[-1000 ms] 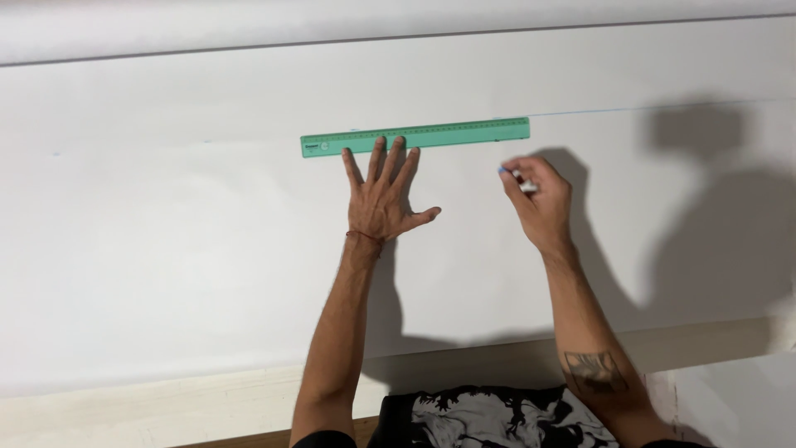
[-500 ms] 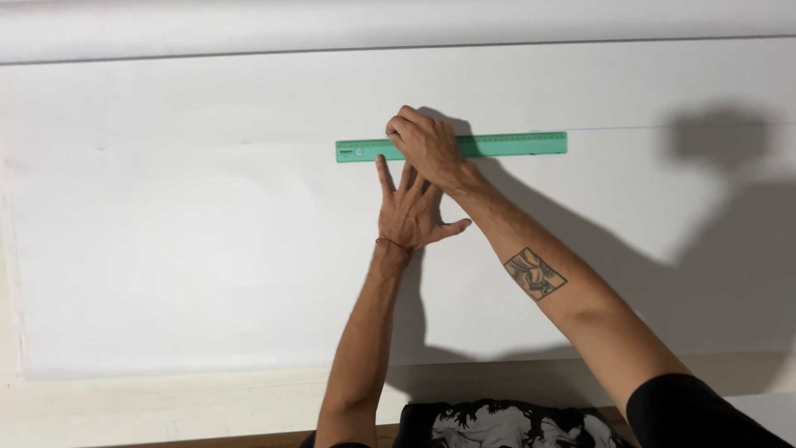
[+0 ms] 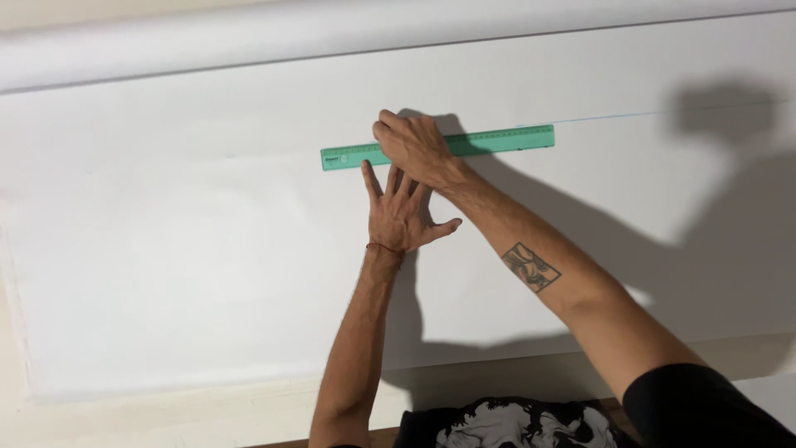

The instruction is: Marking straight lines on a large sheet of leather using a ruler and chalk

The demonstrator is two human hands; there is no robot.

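Ruler [image 3: 497, 139]: green, lying left-right on white sheet [image 3: 166, 249], far side.
Left hand [image 3: 402, 211]: fingers spread flat, tips at ruler's near edge.
Right hand [image 3: 414, 148]: curled over ruler; what it grips, cannot tell.

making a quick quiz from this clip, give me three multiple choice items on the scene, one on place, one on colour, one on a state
1. Where does the right hand lie?
A on the ruler
B off the sheet
C on the left forearm

2. What colour is the ruler?
A yellow
B green
C red

3. How is the left hand set?
A fist
B flat, fingers spread
C lifted, holding a cup

Key: 1 A, it covers the ruler's middle. 2 B, both bare ends are green. 3 B, its palm presses the white sheet just below the ruler.
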